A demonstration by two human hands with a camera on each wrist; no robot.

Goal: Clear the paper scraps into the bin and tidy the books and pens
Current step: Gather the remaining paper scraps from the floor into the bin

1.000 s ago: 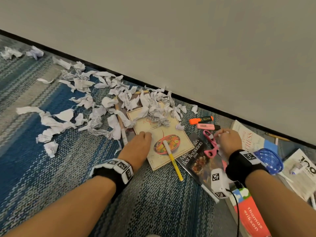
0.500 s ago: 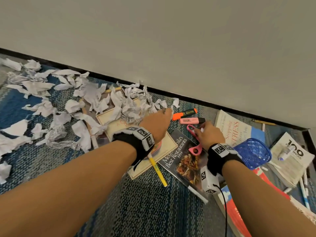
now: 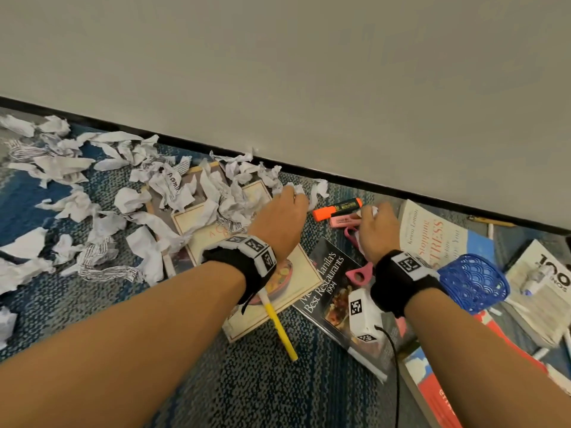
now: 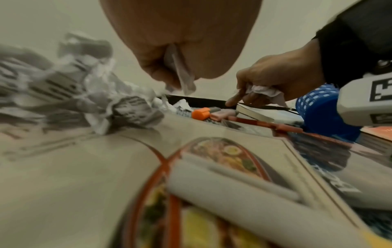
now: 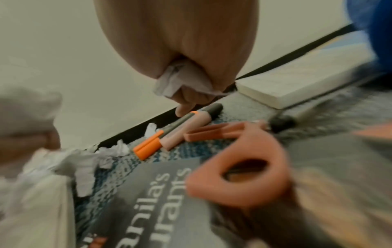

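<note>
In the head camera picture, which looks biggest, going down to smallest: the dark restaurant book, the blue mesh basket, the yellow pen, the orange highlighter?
1. Dark restaurant book, though a wrist covers part.
2. Blue mesh basket.
3. Yellow pen, partly under the left wrist.
4. Orange highlighter; it lies farther away, so its true size against the pen is unsure.

Bare carpet lies open along the near edge, between the two forearms and left of the yellow pen. Toward the wall, paper scraps crowd the far left and overlie the cookbook. The narrow strip by the skirting holds the orange highlighter and pink highlighter, touching, with the scissors, the restaurant guide, the blue mesh basket and other books blocking the right.
</note>
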